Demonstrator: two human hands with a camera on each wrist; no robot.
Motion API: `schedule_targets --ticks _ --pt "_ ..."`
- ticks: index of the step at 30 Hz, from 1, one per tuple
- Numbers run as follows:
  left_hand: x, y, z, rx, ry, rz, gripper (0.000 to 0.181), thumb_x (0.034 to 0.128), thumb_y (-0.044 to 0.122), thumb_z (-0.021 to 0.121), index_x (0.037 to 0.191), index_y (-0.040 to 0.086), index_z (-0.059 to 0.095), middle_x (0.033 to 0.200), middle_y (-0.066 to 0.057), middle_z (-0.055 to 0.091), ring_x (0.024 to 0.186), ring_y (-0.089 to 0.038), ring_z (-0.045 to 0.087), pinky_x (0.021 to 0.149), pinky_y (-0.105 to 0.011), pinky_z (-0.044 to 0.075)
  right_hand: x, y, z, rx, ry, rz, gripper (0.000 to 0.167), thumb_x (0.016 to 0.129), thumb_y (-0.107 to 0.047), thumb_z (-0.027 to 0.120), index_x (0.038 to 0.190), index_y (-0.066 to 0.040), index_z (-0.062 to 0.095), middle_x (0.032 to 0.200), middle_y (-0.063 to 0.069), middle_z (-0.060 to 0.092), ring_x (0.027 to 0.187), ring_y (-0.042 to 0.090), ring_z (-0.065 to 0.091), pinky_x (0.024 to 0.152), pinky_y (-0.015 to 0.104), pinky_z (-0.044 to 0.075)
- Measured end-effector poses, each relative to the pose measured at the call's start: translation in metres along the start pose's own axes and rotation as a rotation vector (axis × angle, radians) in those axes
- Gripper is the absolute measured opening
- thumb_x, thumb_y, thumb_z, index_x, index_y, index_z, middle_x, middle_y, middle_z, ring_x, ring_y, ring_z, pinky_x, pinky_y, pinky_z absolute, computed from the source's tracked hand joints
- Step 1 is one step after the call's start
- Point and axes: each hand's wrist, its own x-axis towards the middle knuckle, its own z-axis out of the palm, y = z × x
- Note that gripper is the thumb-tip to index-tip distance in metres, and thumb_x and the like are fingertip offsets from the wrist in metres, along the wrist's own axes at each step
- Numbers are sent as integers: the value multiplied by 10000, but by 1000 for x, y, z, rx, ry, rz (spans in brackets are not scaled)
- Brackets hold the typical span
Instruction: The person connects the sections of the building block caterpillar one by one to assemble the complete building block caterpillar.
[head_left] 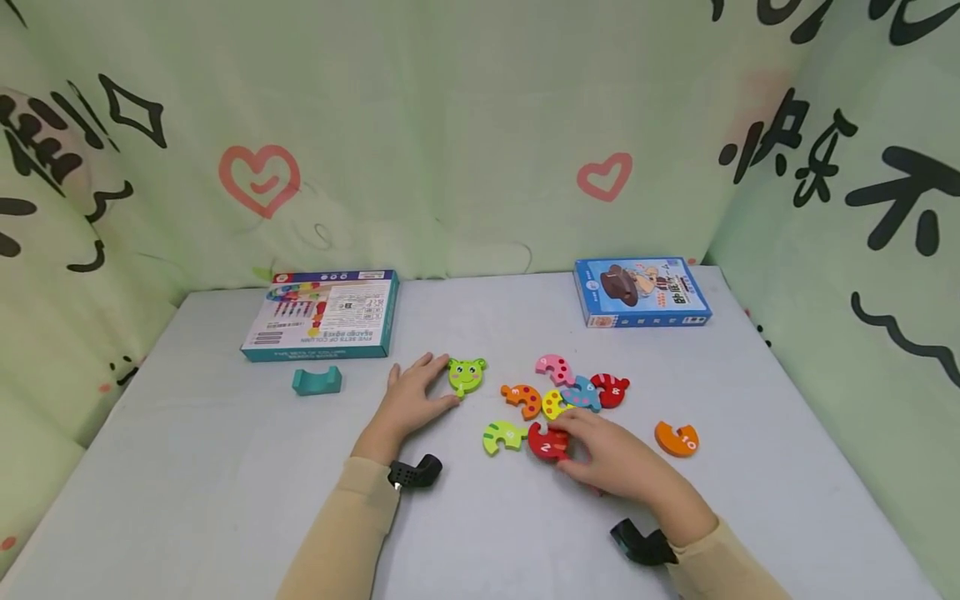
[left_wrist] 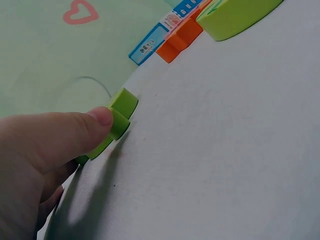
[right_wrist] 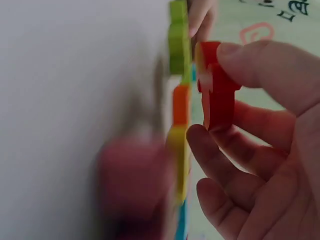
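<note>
A green frog-head piece (head_left: 467, 377) lies on the table, pinched at its left side by the left hand (head_left: 408, 408); in the left wrist view the thumb of this hand (left_wrist: 55, 150) presses the green piece's edge (left_wrist: 120, 125). The right hand (head_left: 626, 458) grips a red piece (head_left: 546, 443) between thumb and fingers; the right wrist view shows this red piece (right_wrist: 220, 97) raised off the table in the hand (right_wrist: 275, 135). Just left of it is a light green striped piece (head_left: 502, 434). Behind are yellow (head_left: 553, 405), orange dotted (head_left: 522, 398) and blue (head_left: 582, 392) pieces.
Pink (head_left: 553, 367) and red striped (head_left: 612, 389) pieces lie behind; an orange piece (head_left: 677, 440) is at the right. A teal block (head_left: 317, 381) sits before the left box (head_left: 322, 317). A blue box (head_left: 641, 292) stands back right. Something reddish (right_wrist: 135, 180) is blurred.
</note>
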Motion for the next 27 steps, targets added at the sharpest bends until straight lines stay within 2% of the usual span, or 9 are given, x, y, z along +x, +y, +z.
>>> schedule_targets --ticks 3,8,13,20,27 --pt "0 0 -2 -6 6 5 648 819 460 577 1379 185 399 1419 -47 410 1362 -218 288 1108 -559 12 18 -18 -2 38 -5 -49 519 755 -248 720 1236 -145 553 1259 56 519 1144 225 502 885 415 494" --pt "0 -1 -3 -11 9 -9 557 873 441 504 1365 193 423 1410 -59 420 1356 -219 304 1111 -554 28 57 -44 3 64 -65 -100 531 779 -278 700 1259 -128 531 1289 40 494 1135 185 501 899 369 491" --pt "0 1 -2 -26 10 -21 534 875 454 503 1343 201 458 1399 -63 434 1347 -215 323 1114 -548 40 85 -52 11 30 -113 -114 528 808 -299 670 1276 -111 512 1308 44 483 1175 186 486 957 362 453" --pt "0 1 -1 -21 16 -14 570 857 479 524 1346 194 455 1386 -50 453 1344 -202 330 1115 -545 48 95 -51 18 24 -107 -124 529 818 -304 657 1293 -130 500 1333 28 466 1209 185 465 990 371 424" --pt "-1 0 -1 -18 22 -24 559 856 459 531 1343 194 458 1390 -61 448 1342 -206 334 1114 -548 53 100 -51 23 -40 -81 -128 543 812 -335 659 1303 -165 501 1321 19 474 1200 211 471 981 414 420"
